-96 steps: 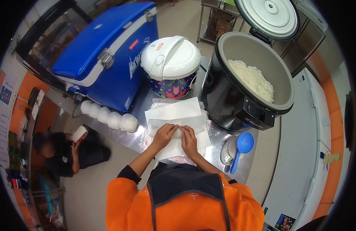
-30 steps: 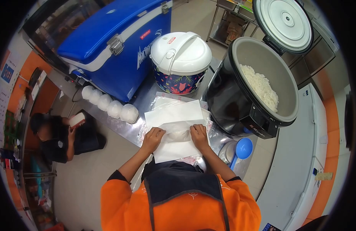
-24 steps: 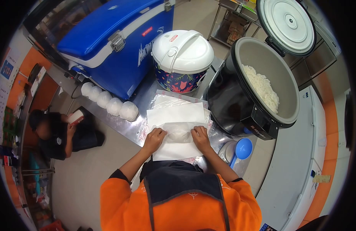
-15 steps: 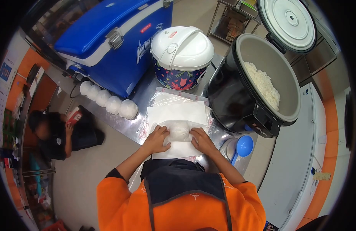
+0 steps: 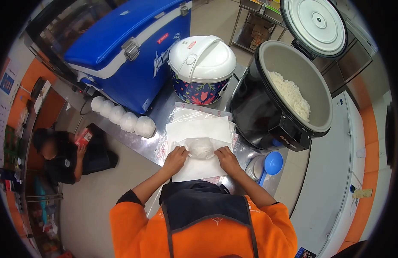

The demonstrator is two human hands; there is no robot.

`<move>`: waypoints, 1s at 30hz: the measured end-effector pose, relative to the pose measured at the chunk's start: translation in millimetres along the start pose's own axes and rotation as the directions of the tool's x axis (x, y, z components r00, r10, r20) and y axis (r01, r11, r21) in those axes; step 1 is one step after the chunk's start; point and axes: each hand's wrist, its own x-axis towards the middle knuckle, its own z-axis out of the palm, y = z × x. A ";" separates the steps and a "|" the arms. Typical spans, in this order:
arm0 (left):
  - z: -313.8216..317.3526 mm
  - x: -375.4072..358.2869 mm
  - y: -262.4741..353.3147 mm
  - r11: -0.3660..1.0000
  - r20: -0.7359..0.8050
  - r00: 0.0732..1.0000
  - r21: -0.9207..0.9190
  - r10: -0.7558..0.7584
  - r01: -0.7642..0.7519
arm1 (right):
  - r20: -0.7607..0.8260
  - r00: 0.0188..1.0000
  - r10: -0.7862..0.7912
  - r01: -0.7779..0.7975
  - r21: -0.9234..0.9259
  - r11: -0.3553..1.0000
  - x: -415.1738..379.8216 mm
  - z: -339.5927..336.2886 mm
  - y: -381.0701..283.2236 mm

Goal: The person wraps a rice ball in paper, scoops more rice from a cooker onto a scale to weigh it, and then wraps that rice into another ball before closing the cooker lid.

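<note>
Rice ball [image 5: 201, 148] (paper-wrapped) between left hand [image 5: 176, 158] and right hand [image 5: 228, 158].

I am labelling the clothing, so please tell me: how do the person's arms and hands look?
Both hands, left hand and right hand, are bare, without gloves. The forearms are uncovered; orange sleeves with dark cuffs sit pushed up near the elbows.

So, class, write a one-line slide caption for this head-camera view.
Both hands, left and right, fold wrap around a rice ball on paper, beside an open rice cooker.
</note>
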 end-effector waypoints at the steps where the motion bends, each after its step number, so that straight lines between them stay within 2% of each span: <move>1: -1.7 5.3 -3.3 1.000 0.000 1.000 0.000 0.003 -0.003 | -0.002 1.000 0.002 -0.002 -0.002 1.000 5.7 -2.1 1.7; 3: -7.7 21.1 -14.0 0.952 0.126 0.978 -0.241 -0.163 0.190 | 0.207 0.928 0.309 -0.355 0.252 0.900 23.3 -5.3 5.6; 4: -12.7 29.1 -19.6 0.847 0.200 0.936 -0.403 -0.290 0.348 | 0.204 0.929 0.307 -0.353 0.253 0.901 30.6 -5.9 7.6; 5: -15.2 36.3 -23.8 0.848 0.197 0.936 -0.400 -0.291 0.348 | 0.194 0.915 0.355 -0.397 0.260 0.880 37.7 -6.7 9.5; 7: -15.0 47.7 -30.0 0.767 0.357 0.830 -0.340 -0.429 0.543 | 0.181 0.898 0.402 -0.438 0.268 0.858 50.6 -9.1 12.9; 8: -13.8 51.7 -29.9 0.779 0.275 0.838 -0.314 -0.472 0.542 | 0.198 0.893 0.404 -0.436 0.161 0.885 56.5 -11.2 14.8; 9: -9.5 55.5 -31.1 0.782 0.274 0.840 -0.314 -0.469 0.539 | 0.213 0.887 0.409 -0.429 0.053 0.902 61.6 -13.0 17.9; 10: -4.7 58.9 -31.9 0.866 0.066 0.908 -0.279 -0.413 0.414 | 0.235 0.880 0.413 -0.432 0.032 0.901 66.9 -10.9 23.5; 11: -0.7 59.8 -33.6 0.932 -0.139 0.935 -0.213 -0.326 0.293 | 0.234 0.879 0.415 -0.433 0.033 0.901 71.8 -10.8 28.3; 12: -2.5 62.0 -35.1 0.933 -0.137 0.936 -0.211 -0.325 0.293 | 0.324 0.861 0.392 -0.419 0.016 0.908 77.8 -11.3 31.9; 13: -5.0 65.6 -38.0 0.898 0.043 0.938 -0.276 -0.345 0.343 | 0.410 0.836 0.366 -0.401 0.000 0.916 81.5 -11.5 33.5; 14: -7.2 67.3 -39.7 0.854 0.224 0.912 -0.329 -0.343 0.402 | 0.410 0.836 0.365 -0.401 0.002 0.916 80.5 -10.7 32.3; 15: -9.2 67.7 -39.5 0.854 0.226 0.912 -0.328 -0.343 0.403 | 0.438 0.824 0.359 -0.428 0.068 0.901 77.2 -8.7 31.1; 17: -10.3 68.7 -36.9 0.810 0.413 0.828 -0.285 -0.379 0.512 | 0.471 0.810 0.350 -0.455 0.129 0.881 65.5 -4.3 26.9; 18: -12.9 68.3 -31.3 0.807 0.416 0.827 -0.289 -0.379 0.515 | 0.332 0.897 0.291 -0.348 0.126 0.929 55.4 -3.0 20.9; 19: -16.8 65.8 -23.4 0.868 0.380 0.851 -0.194 -0.362 0.456 | 0.188 0.958 0.217 -0.240 0.108 0.965 49.0 -6.3 10.7; 20: -16.7 59.7 -16.7 0.914 0.353 0.872 -0.094 -0.340 0.394 | 0.166 0.961 0.220 -0.233 0.067 0.970 42.2 -9.6 0.0; 21: -11.5 51.8 -12.2 0.912 0.360 0.869 -0.098 -0.341 0.399 | 0.175 0.959 0.223 -0.238 0.068 0.969 33.3 -3.3 -7.9; 23: -0.2 31.0 -2.7 0.990 0.179 0.975 0.068 -0.131 0.120 | 0.023 0.985 0.173 -0.172 -0.042 0.984 10.8 12.4 -23.0; 24: 2.7 22.7 5.3 0.986 0.174 0.979 0.148 -0.106 0.081 | 0.003 0.989 0.148 -0.148 -0.066 0.987 6.5 16.6 -24.1; 25: 4.6 18.2 8.3 0.985 0.176 0.978 0.150 -0.110 0.084 | 0.005 0.989 0.147 -0.146 -0.062 0.987 1.7 21.0 -25.9; 27: 5.5 13.7 10.0 0.989 0.135 0.987 0.130 -0.091 0.073 | -0.112 0.975 0.193 -0.200 -0.059 0.978 -2.4 25.6 -30.7; 28: 4.9 15.2 7.5 0.992 0.135 0.983 0.044 -0.122 0.118 | -0.116 0.974 0.195 -0.203 -0.059 0.977 -1.0 23.7 -29.5; 29: 3.6 22.0 0.3 0.993 0.132 0.984 0.045 -0.118 0.113 | -0.015 0.962 0.272 -0.271 0.062 0.961 3.7 19.4 -22.8; 30: -1.2 34.3 -9.6 0.993 0.264 0.958 0.012 -0.112 0.113 | 0.095 0.939 0.331 -0.343 0.175 0.923 10.1 13.6 -16.4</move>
